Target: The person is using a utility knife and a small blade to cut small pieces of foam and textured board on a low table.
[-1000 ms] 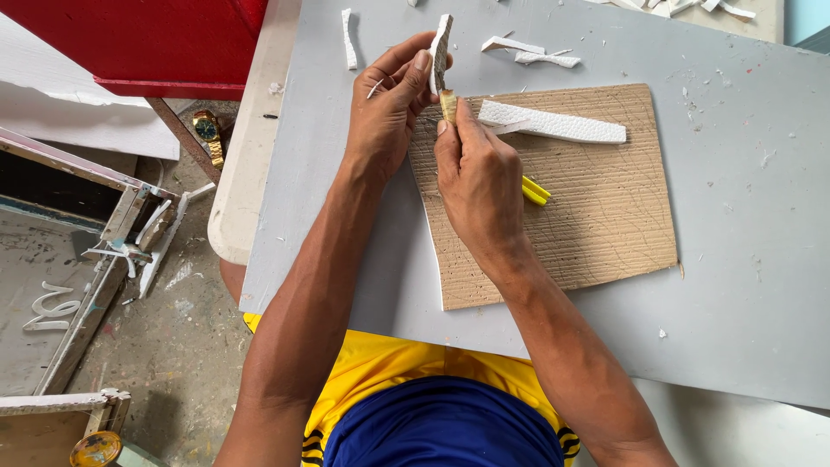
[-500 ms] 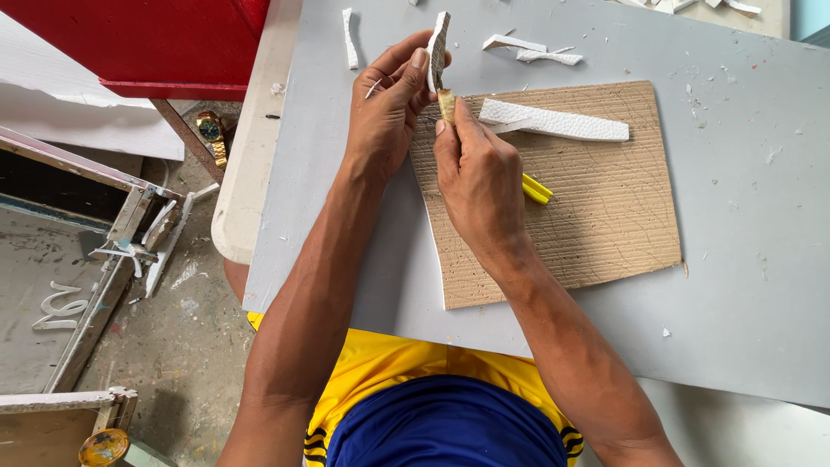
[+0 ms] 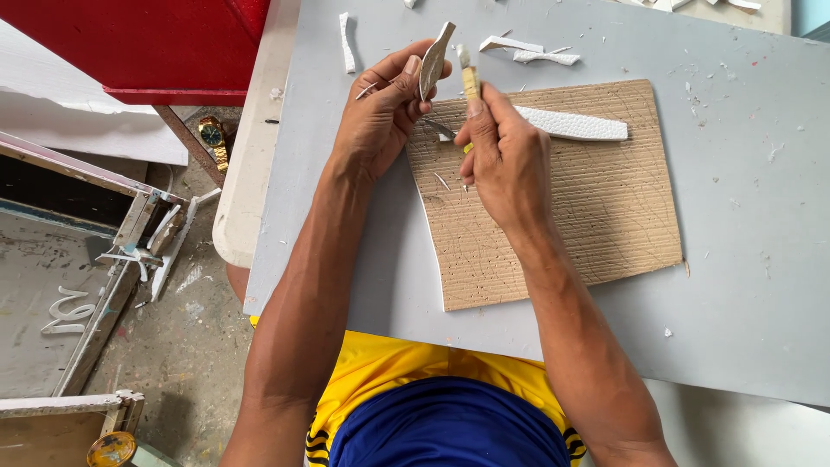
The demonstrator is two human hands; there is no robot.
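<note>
Head view, taken from our chest outward: nearest us lies the flat grey board worktop [image 3: 363, 285], and on it the brown scored rectangle of corrugated cardboard [image 3: 588, 216] that serves as a cutting mat. Above the mat's far left corner our two hands meet.

Our left hand [image 3: 380, 121] is closed in a pinch, thumb and fingers gripping the lower end of a small pale leaf-shaped foam piece [image 3: 434, 56]. That piece stands nearly upright, its long axis running away from us, with the pointed tip leaning a little right. Our right hand [image 3: 506, 151] is curled tight around a slim yellow-handled craft knife [image 3: 469, 82]; the handle juts out past the thumb, almost parallel to the foam piece and just beside it on its right. A thin metal point shows between the two hands, low down near the left fingers; we cannot tell whether it touches the foam.

So the piece lies just left of the knife hand, held off the mat, and the left hand has it.

Farther out, a long white foam strip [image 3: 575, 125] lies crosswise on the mat's far edge, behind the right hand. Beyond it, white foam offcuts [image 3: 527, 50] scatter the worktop.
</note>
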